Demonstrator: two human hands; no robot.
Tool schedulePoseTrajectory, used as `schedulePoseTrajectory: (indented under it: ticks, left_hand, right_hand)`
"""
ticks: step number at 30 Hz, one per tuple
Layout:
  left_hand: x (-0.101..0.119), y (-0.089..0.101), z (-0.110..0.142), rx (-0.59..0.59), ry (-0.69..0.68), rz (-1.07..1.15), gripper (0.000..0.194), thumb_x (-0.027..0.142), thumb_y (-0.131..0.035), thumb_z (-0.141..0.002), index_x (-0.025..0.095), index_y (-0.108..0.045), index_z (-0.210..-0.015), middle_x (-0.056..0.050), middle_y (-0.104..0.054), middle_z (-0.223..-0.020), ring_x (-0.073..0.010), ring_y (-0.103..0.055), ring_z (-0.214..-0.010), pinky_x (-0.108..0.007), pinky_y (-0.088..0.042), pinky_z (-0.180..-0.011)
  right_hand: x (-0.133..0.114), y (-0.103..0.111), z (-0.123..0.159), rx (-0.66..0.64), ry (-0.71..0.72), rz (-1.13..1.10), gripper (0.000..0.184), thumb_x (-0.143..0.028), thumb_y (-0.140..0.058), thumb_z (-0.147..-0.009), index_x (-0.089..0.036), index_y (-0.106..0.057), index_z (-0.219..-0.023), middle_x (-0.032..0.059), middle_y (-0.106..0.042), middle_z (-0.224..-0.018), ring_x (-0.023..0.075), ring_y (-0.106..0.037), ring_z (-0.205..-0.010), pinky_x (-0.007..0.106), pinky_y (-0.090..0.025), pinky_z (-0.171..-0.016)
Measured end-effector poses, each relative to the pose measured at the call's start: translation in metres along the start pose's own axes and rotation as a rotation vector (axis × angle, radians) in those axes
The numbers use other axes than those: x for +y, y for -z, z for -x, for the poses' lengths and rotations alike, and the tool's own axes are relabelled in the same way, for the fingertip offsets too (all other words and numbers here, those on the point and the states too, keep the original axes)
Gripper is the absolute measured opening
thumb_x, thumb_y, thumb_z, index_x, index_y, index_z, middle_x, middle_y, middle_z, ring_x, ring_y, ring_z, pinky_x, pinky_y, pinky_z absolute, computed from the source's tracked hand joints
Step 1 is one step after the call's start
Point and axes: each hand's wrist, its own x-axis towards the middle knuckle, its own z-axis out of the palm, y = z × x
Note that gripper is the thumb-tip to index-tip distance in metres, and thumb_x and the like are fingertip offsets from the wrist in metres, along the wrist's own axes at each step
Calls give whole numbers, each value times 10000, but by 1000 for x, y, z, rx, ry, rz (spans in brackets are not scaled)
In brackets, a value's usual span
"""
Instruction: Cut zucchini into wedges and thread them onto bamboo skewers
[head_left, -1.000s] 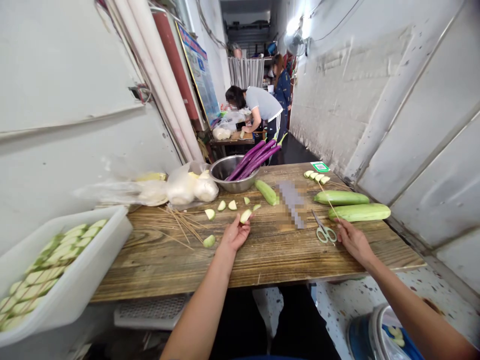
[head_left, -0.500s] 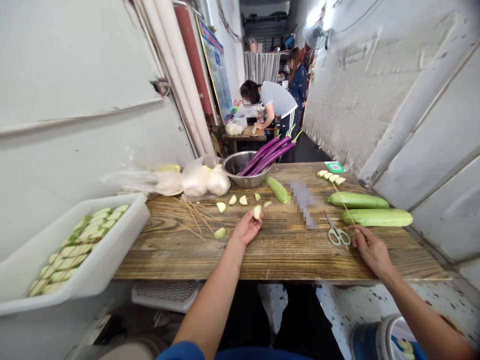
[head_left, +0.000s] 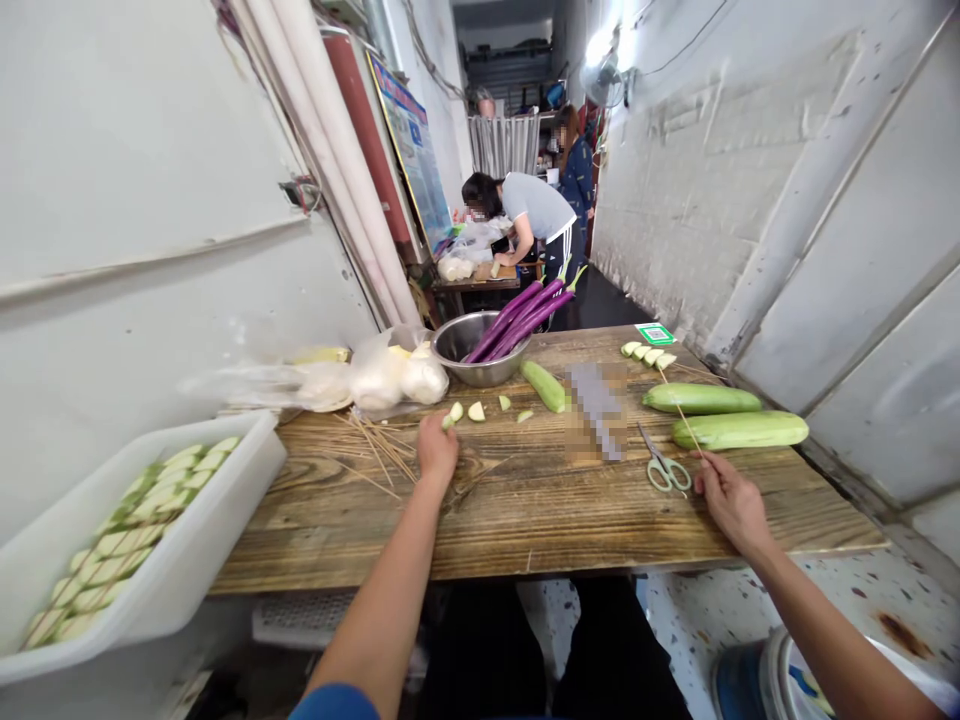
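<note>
My left hand [head_left: 437,450] is over the middle-left of the wooden table, back of the hand up, fingers curled and partly hidden. A cut piece of zucchini [head_left: 448,422] shows at its fingertips. Close by on the wood lie another zucchini piece [head_left: 476,411] and several smaller ones. My right hand [head_left: 727,495] pinches a thin wooden skewer [head_left: 681,412], which slants up and away to the left. Past its far end is a row of zucchini slices [head_left: 648,354]; I cannot tell whether they sit on this skewer. Green-handled scissors [head_left: 667,472] lie left of my right hand.
Two whole zucchinis [head_left: 739,430] lie at the right, a cut zucchini [head_left: 544,387] and a blurred-out object [head_left: 597,410] mid-table. Purple eggplants rest in a steel bowl [head_left: 480,372]. Loose skewers [head_left: 375,445], bagged food [head_left: 390,380] and a white tub [head_left: 255,475] of skewered slices are leftward. Two people stand beyond.
My left hand has moved left, turning from palm-up to back-up, among the zucchini pieces. My right hand still holds the skewer in about the same place. The view has shifted slightly.
</note>
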Motion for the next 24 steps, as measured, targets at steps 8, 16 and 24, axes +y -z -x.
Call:
schedulePoseTrajectory:
  ticks: [8, 16, 24]
  left_hand:
    - [-32, 32, -48, -143, 34, -72, 343, 83, -495, -675, 108, -655, -978, -150, -607, -1091, -286, -491, -1098, -384, -303, -985]
    - [-27, 46, -47, -141, 231, 210, 291, 197, -447, -805, 121, -604, -1038, -109, -657, -985, -234, -597, -951, -387, -451, -864]
    - [60, 6, 24, -460, 789, 1451, 127, 129, -513, -826, 106, -607, -908, -99, -650, -903, -108, -619, -739, -192, -528, -641]
  right_hand:
    - [-1, 1, 2, 9, 5, -38, 391, -412, -323, -859, -178, -570, -1052, 12, -585, -594, 167, -557, -518, 272, -436, -560]
    - [5, -2, 2, 59, 13, -73, 431, -458, -336, -852, -175, -588, -1058, 31, -603, -631, 173, -556, -514, 293, -457, -561]
    - [-52, -6, 35, 11, 254, -46, 280, -353, -363, -853, -209, -550, -1004, 104, -631, -974, 244, -598, -893, 368, -463, -799]
